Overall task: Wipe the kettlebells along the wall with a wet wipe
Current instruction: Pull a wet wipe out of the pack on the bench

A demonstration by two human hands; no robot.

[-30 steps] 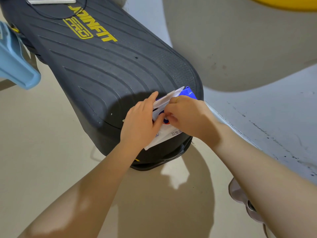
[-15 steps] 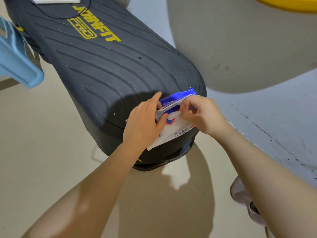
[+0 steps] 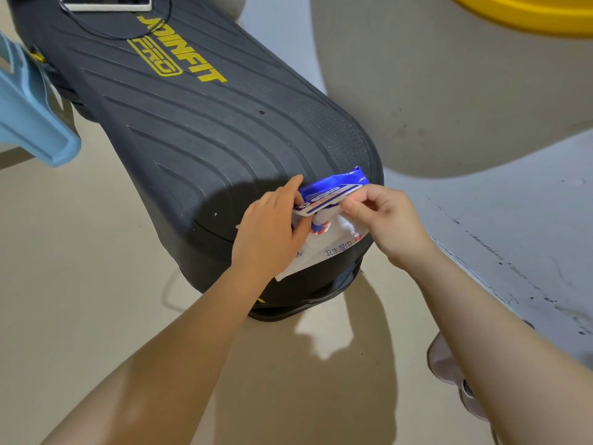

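Hands meet over the near end of a long black ribbed plastic step platform with yellow "JOINFIT PRO" lettering. Left hand grips the left side of a soft white-and-blue wet-wipe packet, index finger extended along the packet's top edge, thumb pressed on its front. Right hand pinches the blue-bordered resealable flap at its right end, fingers curled; flap is lifted off the packet face, exposing a glimpse of white beneath. Packet rests on the platform's near end, directly between the two hands, printed side up. No kettlebells in view. Beyond the right hand: pale grey wall with scuffs, and a yellow curved object at top, identity unclear. Far left of the left hand: light blue plastic piece, partly cut off. Below both forearms: beige floor. Under the right forearm: a pale shoe.
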